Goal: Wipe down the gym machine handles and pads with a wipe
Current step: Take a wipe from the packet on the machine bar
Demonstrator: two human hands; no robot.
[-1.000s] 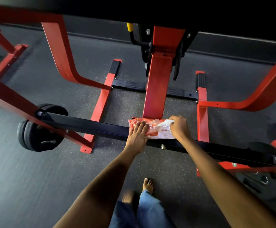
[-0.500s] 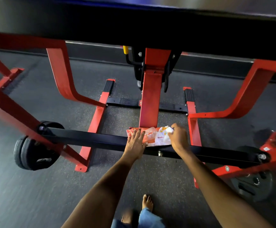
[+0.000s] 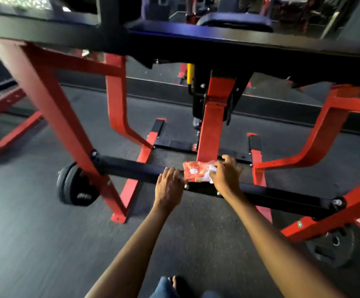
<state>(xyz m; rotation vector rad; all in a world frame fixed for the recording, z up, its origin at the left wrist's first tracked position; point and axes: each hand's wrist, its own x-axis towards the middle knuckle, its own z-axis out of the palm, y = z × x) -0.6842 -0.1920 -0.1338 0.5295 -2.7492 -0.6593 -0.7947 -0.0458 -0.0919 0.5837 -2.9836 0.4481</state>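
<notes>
A red and white wipes packet [image 3: 195, 173] lies on top of the black crossbar [image 3: 131, 168] of a red gym machine, at the foot of its central red post [image 3: 211, 130]. My left hand [image 3: 168, 187] rests on the bar just left of the packet, fingers lying over the bar's top. At the packet's right end, my right hand [image 3: 227, 176] pinches a white wipe [image 3: 209, 178] that sticks out of the packet. A long black pad [image 3: 217, 46] runs across the top of the view. The frame is blurred.
Black weight plates sit on the bar's ends, the left plates [image 3: 76, 188] and the right plate [image 3: 331, 246]. Red frame legs [image 3: 63, 117] rise on both sides. A yellow pin [image 3: 189, 73] hangs by the post. Dark rubber floor [image 3: 35, 244] lies below; my foot [image 3: 175, 282] shows.
My left hand has slid off the packet onto the bar beside it. My right hand stays at the packet's right end with the wipe. The view has tilted upward.
</notes>
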